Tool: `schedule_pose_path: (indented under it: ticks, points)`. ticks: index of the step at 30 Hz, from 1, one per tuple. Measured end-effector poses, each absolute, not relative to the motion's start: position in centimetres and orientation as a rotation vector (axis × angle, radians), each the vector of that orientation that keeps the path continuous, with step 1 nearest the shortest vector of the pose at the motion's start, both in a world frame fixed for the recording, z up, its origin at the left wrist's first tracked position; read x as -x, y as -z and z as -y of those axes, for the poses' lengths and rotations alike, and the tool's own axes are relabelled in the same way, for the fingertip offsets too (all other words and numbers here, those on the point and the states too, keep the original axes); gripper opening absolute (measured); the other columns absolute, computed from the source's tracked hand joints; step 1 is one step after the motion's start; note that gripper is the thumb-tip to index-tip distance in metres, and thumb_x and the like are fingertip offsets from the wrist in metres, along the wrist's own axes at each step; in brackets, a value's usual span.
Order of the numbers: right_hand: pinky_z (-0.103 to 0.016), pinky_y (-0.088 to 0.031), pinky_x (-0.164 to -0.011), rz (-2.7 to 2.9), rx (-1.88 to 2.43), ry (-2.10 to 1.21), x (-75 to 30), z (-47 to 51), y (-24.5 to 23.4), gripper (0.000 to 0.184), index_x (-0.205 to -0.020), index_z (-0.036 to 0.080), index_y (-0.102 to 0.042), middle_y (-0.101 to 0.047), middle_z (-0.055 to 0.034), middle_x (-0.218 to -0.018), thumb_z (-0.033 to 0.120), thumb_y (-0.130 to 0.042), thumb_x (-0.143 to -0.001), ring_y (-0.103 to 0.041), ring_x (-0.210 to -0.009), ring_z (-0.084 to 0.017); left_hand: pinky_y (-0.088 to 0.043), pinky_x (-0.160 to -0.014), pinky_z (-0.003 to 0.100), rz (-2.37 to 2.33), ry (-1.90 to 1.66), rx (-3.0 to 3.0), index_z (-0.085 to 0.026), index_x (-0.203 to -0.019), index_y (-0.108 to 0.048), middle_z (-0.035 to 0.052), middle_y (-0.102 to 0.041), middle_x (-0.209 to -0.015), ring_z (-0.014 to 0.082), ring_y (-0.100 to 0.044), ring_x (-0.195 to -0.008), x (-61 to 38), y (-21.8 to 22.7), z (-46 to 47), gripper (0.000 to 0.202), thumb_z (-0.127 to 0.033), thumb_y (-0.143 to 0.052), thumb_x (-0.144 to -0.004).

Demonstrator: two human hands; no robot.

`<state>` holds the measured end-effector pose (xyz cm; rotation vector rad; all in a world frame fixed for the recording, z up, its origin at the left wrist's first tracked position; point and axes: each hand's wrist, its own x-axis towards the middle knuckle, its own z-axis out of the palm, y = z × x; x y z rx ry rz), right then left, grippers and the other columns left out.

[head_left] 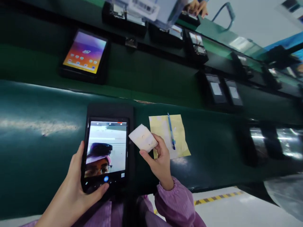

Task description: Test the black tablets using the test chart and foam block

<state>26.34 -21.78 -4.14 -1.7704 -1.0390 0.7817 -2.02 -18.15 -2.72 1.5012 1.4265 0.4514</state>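
Note:
My left hand (78, 186) grips a black tablet (107, 151) by its lower left corner, the thumb resting over the bottom edge. The tablet's lit screen shows a camera view with part of a person in a cap. Behind its top edge lies a black tray (110, 110). Just right of the tablet, my right hand (158, 157) pinches a folded white cloth or pad (143, 138) between thumb and fingers. Beyond that hand, a blue pen (171, 130) lies on a yellowish sheet of paper (182, 135) on the green bench.
Past the bench (213, 138) runs a green conveyor (151, 72). It carries a lit tablet (85, 52) in a black tray and several trays of parts (220, 90). At the far side another person's hand (197, 8) touches a tray. Blurred trays (258, 142) stand at the right.

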Motion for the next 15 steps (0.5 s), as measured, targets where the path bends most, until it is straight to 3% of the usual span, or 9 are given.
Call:
schedule_pose_path:
  ticks: [7, 15]
  points:
    - [-0.04, -0.06, -0.092, 1.242, 1.615, -0.723, -25.2, 21.9, 5.6, 0.059, -0.14, 0.032, -0.064, -0.067, -0.0096, -0.128, 0.036, -0.087, -0.086, -0.066, -0.117, -0.028, -0.063, -0.098, 0.057, -1.407, -0.414, -1.594, -0.04, -0.171, 0.002, 0.0173, -0.038, -0.153, 0.0386, -0.062, -0.133, 1.8, 2.0, 18.1, 0.113, -0.046, -0.077, -0.089]
    - [-0.038, -0.061, -0.085, 1.179, 1.587, -0.825, -24.8, 21.9, 5.8, 0.059, -0.143, 0.031, -0.063, -0.065, -0.0105, -0.129, 0.039, -0.084, -0.089, -0.066, -0.114, -0.028, -0.048, -0.113, 0.07, -1.41, -0.436, -1.708, -0.039, -0.171, 0.0, 0.0145, -0.041, -0.149, 0.0445, -0.047, -0.146, 1.9, 2.2, 17.9, 0.116, -0.048, -0.079, -0.086]
